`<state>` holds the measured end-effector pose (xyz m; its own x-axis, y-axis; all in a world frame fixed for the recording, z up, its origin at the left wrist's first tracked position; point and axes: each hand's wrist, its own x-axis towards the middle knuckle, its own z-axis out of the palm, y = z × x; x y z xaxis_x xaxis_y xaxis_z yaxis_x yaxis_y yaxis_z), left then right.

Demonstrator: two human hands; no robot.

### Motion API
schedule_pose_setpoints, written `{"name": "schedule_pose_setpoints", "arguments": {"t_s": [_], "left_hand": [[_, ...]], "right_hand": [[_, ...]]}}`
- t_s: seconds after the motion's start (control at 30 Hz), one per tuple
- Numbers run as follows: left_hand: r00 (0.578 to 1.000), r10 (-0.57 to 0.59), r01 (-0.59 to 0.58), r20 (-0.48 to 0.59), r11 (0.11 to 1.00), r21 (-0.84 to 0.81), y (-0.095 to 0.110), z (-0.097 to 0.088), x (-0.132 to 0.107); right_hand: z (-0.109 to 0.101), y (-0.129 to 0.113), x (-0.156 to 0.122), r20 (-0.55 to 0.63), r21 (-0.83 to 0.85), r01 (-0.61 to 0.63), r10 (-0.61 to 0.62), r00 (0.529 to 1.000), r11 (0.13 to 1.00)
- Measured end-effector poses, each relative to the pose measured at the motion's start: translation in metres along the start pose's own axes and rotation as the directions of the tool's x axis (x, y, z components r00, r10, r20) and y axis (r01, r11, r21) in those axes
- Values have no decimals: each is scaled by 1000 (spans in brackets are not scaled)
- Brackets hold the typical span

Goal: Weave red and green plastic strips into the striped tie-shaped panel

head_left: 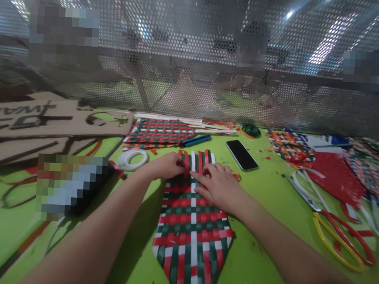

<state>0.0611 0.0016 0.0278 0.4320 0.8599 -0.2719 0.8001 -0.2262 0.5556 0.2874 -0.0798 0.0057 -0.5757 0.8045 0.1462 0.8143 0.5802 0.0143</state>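
Note:
In front of me on the green table lies a woven piece (193, 219) of red, dark green and white strips, pointed at its near end. Loose strip ends curl up along its far edge. My left hand (170, 164) is at the far left corner, its fingers pinched round a red strip (187, 164). Across the far right part rests my right hand (217, 184), fingers spread flat on the weave, the index finger pointing toward that strip. The thumb side of the right hand touches the weave.
A phone (242, 154), a white tape roll (133, 159) and blue scissors or pliers-like tool (195, 140) lie beyond. Large scissors (328, 223) with red and yellow handles are at right. Cut cardboard (56, 119) is at left. A perforated metal screen (194, 56) stands behind.

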Motion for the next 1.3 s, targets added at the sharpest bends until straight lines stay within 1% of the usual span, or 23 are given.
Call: {"name": "schedule_pose_setpoints", "arguments": {"t_s": [0.17, 0.27, 0.37, 0.93, 1.07, 1.3], "left_hand": [[996, -85, 87, 40, 995, -43, -4, -6, -2], [991, -116, 122, 63, 986, -115, -3, -6, -4], [993, -107, 114, 51, 981, -159, -2, -5, -4], [996, -83, 88, 30, 970, -226, 1, 0, -3], [997, -75, 75, 8, 969, -235, 0, 0, -2], [992, -121, 125, 32, 939, -320, 2, 3, -2]], "right_hand": [[-1, 0, 0, 16, 0, -2, 2, 1000, 1000], [0, 0, 0, 14, 8, -11, 11, 1000, 1000], [1, 0, 1, 16, 14, -17, 17, 1000, 1000], [0, 0, 0, 13, 14, -15, 15, 1000, 1000], [-2, 0, 1, 25, 21, -20, 19, 999, 1000], [-1, 0, 1, 16, 26, -20, 20, 1000, 999]]}}
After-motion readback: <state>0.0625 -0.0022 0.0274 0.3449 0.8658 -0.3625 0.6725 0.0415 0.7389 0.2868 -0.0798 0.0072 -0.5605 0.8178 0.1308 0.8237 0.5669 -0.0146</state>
